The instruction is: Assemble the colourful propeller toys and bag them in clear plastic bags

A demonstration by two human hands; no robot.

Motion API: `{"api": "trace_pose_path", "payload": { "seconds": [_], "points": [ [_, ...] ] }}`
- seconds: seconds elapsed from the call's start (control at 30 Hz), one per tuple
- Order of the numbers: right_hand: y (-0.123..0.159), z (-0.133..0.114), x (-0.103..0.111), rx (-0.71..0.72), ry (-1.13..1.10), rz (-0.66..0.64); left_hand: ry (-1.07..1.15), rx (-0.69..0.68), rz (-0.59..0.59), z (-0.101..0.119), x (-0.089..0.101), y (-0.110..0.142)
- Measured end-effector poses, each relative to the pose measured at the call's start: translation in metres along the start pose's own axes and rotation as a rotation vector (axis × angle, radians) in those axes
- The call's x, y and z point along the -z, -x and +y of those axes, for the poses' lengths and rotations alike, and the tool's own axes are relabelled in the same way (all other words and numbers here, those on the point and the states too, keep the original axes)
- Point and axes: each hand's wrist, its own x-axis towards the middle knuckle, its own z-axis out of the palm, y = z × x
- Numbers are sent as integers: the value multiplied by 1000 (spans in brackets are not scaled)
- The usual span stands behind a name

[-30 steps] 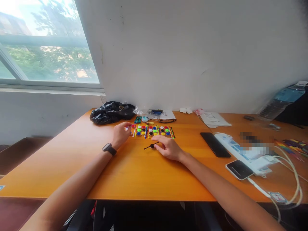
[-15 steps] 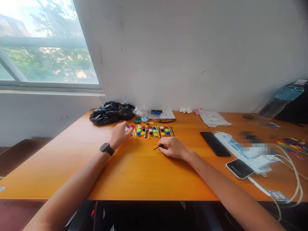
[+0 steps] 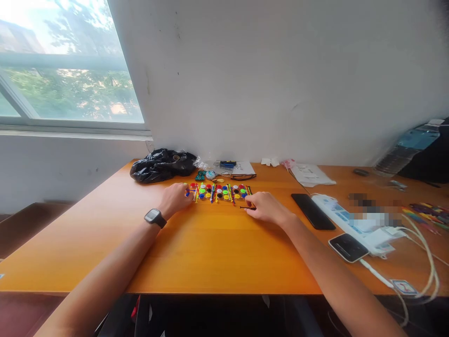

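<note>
My left hand [image 3: 175,200], with a watch on its wrist, is closed at the left end of a row of small coloured pieces. A thin blue stick [image 3: 190,191] shows at its fingertips. My right hand [image 3: 265,206] is at the row's right end, pinching a thin black stick [image 3: 247,208] that points left. Between the hands lie round caps in several colours, among them a green cap [image 3: 225,191]. Bundles of coloured sticks [image 3: 230,193] stand between the groups of caps. The fingers of my left hand are partly hidden.
Behind the row are a black plastic bag [image 3: 163,166], glasses [image 3: 243,177] and papers [image 3: 310,174]. At right lie a black phone [image 3: 313,211], a white power strip [image 3: 345,222], a second phone [image 3: 348,247] and looped cables [image 3: 435,276]. A large bottle [image 3: 407,147] leans farther back.
My right hand has moved right and slightly away from me with the black stick. My left hand has lowered slightly toward me, and the blue stick has shifted with it.
</note>
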Motion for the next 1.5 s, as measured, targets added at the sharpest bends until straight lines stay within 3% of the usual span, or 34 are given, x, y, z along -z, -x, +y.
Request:
{"api": "trace_pose_path", "payload": {
  "seconds": [0.23,0.4,0.63,0.9,1.1,1.27,1.5],
  "points": [
    [2,9,5,-41,14,-19,17,-7,-1,-2,-3,0],
    [-1,1,3,-39,31,121,14,-12,-9,-2,-2,1],
    [-1,-21,-15,117,-84,147,-8,-30,-45,-7,-6,0],
    [-2,-39,-36,238,-96,51,19,-5,-33,-2,0,0],
    [-4,-29,-22,60,65,16,10,44,-45,-1,9,0],
    [-1,-19,-7,-124,182,-113,12,119,-80,-4,13,0],
    [3,-9,5,-148,182,-210,13,47,-98,1,13,2]
  ]
}}
